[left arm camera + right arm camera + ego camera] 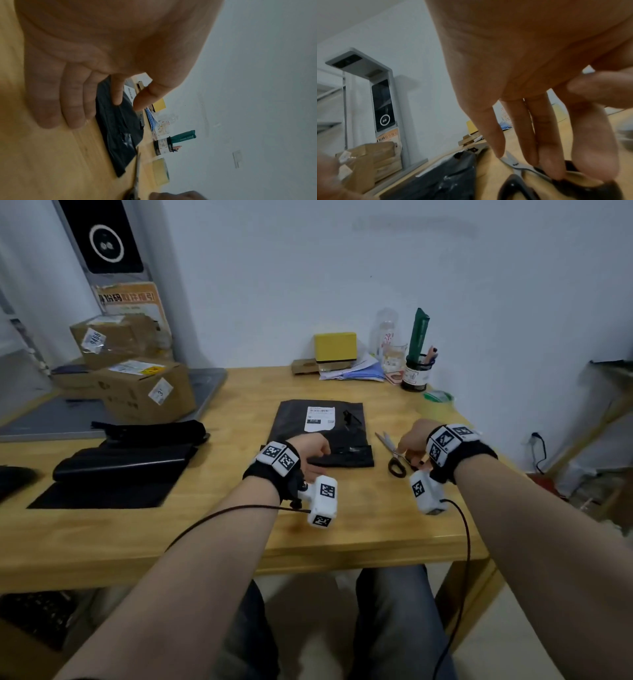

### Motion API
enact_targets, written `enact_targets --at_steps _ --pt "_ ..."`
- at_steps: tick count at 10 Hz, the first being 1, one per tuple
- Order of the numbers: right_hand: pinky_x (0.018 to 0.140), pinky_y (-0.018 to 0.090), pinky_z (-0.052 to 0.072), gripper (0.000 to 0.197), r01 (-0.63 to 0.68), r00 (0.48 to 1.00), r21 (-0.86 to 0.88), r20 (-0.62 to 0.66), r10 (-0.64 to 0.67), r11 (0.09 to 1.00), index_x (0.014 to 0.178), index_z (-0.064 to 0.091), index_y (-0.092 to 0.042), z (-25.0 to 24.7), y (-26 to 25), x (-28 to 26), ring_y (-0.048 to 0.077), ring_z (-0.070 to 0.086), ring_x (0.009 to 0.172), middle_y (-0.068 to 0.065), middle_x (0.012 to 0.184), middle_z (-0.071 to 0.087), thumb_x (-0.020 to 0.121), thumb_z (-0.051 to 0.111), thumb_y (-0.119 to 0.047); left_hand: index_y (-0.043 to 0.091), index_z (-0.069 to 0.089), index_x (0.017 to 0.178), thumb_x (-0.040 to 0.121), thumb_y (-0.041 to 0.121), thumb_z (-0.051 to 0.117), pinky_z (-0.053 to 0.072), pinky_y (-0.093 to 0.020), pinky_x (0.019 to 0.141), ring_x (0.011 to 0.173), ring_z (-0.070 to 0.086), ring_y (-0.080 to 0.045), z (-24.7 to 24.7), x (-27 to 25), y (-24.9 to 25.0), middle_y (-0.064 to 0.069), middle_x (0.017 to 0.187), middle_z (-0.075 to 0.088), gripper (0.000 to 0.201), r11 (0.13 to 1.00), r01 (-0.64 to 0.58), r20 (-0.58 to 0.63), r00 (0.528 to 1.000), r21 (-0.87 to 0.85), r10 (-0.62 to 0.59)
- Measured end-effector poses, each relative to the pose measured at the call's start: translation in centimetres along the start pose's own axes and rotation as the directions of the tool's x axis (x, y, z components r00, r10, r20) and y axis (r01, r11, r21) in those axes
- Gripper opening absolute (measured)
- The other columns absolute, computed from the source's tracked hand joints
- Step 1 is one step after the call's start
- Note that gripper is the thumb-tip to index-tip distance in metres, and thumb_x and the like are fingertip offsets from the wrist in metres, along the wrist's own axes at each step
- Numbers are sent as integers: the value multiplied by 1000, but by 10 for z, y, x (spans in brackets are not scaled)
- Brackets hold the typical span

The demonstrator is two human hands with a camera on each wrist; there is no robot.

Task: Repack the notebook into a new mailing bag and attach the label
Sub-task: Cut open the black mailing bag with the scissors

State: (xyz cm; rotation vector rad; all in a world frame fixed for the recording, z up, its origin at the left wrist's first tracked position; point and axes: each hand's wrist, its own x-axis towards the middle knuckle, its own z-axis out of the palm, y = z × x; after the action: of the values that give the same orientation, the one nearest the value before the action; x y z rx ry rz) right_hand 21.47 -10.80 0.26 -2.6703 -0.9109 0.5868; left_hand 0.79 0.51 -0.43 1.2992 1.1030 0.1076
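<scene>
A black mailing bag (291,426) with a white label (319,418) lies flat at the table's middle. No notebook shows. My left hand (317,451) hovers over the bag's near-left corner with relaxed fingers (116,93), and nothing is in it. Scissors (394,455) with black handles (513,185) lie just right of the bag (436,180). My right hand (409,451) reaches down onto them; its straight fingertips (556,169) touch the handles and the thumb stays apart. A stack of new black mailing bags (126,463) lies at the left.
Cardboard boxes (144,392) stand at the back left. A yellow box (335,346), papers, a glass (394,357), a pen jar (416,374) and a tape roll (438,402) line the back. A small black item (351,419) lies on the bag.
</scene>
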Motion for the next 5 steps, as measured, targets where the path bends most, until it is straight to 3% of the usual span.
enact_targets --at_steps 1,2,3,4,5 --pt "68 33 52 32 -11 1000 -87 -24 9 996 72 62 -6 7 5 6 28 62 68 12 78 69 84 78 -31 4 40 140 99 14 49 49 -46 99 122 56 -39 3 5 4 -21 140 45 43 995 9 21 1000 -104 -6" --pt "77 44 61 39 -13 999 -149 -49 6 989 80 69 -6 12 11 20 31 72 73 12 78 73 72 84 -41 0 44 107 99 7 46 45 -42 106 126 52 -39 6 6 4 -22 138 43 11 984 -5 17 1000 -180 8" --pt "78 46 62 45 -6 998 -186 -56 -5 983 85 68 -7 17 15 21 31 72 73 12 79 73 71 86 -46 0 44 97 97 2 45 46 -45 106 124 53 -40 13 9 4 -23 138 42 3 964 14 43 999 -267 -3" --pt "76 39 60 45 -2 999 -145 -42 -4 989 81 62 -7 16 14 15 28 69 74 10 79 69 71 88 -42 -5 44 123 95 3 45 53 -44 95 107 60 -36 25 8 1 -19 113 53 29 947 -33 21 999 -320 42" --pt "59 32 49 45 -8 999 -126 -39 3 992 69 55 -7 17 13 10 24 57 58 7 64 60 72 89 -37 6 50 129 95 0 43 52 -37 64 71 54 -24 33 3 3 -10 83 49 35 910 -184 -117 982 -371 151"
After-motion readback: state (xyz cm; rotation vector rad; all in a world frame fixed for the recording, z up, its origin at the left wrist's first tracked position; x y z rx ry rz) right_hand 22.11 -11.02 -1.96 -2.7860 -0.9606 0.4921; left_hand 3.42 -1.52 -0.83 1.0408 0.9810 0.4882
